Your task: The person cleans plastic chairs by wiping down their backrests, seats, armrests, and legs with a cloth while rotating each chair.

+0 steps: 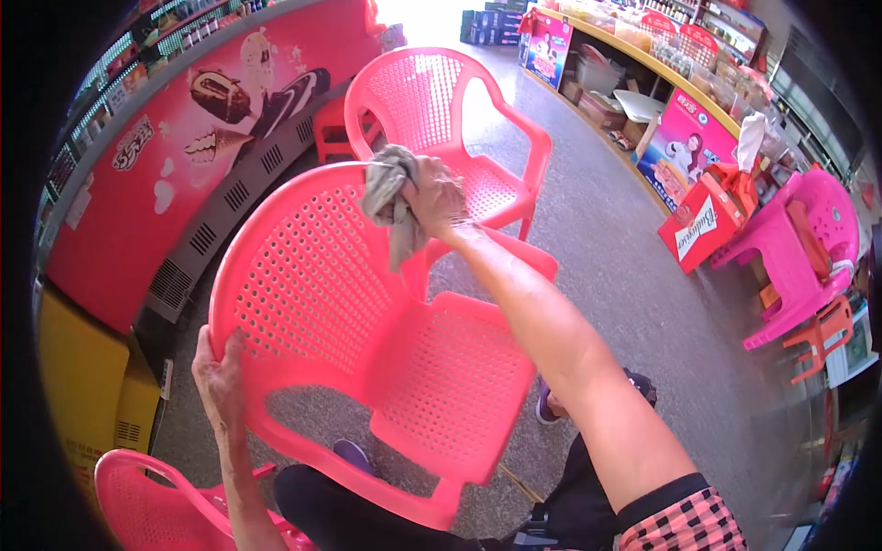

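A pink plastic armchair (441,363) with a perforated back and seat is tilted in front of me, over my legs. My left hand (220,376) grips the edge of its backrest on the left side, fingers wrapped round the rim. Bunched in my right hand (436,197) is a grey-brown cloth (392,197), pressed against the top corner of the backrest. Part of the cloth hangs down over the perforated back. The fingertips of my right hand are partly hidden by the cloth.
Another pink armchair (418,101) stands just beyond, and a third chair (152,505) is at lower left. A red freezer (110,230) lines the left side. On the right are a counter (657,69), a red Budweiser box (706,220) and a magenta chair (790,248).
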### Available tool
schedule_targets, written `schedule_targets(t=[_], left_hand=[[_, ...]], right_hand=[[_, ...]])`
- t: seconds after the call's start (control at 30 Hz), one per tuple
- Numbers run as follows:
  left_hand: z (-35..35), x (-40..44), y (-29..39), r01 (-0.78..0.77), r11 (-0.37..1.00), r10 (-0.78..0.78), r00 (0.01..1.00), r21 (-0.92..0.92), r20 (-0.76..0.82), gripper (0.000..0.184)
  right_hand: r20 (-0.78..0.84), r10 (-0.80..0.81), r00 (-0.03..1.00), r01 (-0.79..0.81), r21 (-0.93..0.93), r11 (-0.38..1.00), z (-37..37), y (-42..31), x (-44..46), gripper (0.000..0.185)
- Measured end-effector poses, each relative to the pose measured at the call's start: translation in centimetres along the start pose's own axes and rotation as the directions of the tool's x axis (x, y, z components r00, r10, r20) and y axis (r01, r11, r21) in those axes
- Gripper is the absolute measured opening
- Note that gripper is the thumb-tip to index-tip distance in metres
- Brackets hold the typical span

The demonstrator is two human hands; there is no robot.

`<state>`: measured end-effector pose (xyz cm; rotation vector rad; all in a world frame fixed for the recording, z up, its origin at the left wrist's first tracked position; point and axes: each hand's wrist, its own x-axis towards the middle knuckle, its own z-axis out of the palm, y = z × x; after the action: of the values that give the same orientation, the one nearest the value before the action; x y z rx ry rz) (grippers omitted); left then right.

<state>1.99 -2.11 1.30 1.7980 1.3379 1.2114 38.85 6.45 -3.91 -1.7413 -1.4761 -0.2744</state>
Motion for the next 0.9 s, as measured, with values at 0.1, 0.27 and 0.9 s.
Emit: schedule_targets(t=[0.1, 0.27, 0.9], left_hand=[[-0.1, 0.1, -0.7, -0.042, 0.999, 0.043, 0.999, 0.024, -0.023, 0.031], [-0.1, 0.5, -1.5, -0.014, 1.000, 0.014, 1.000, 0.018, -0.006, 0.034], [-0.3, 0.9, -2.0, 0.089, 0.986, -0.090, 0.996, -0.144, 0.001, 0.034]], right_hand=[[0.122, 0.149, 0.981, -0.132, -0.133, 0.982, -1.9, 3.0, -2.8, 0.043], [0.250, 0.094, 0.964, -0.022, -0.276, 0.961, -4.8, 4.0, -4.7, 0.049], [0.058, 0.152, 0.987, -0.138, -0.191, 0.972, -14.2, 11.2, -20.9, 0.052]])
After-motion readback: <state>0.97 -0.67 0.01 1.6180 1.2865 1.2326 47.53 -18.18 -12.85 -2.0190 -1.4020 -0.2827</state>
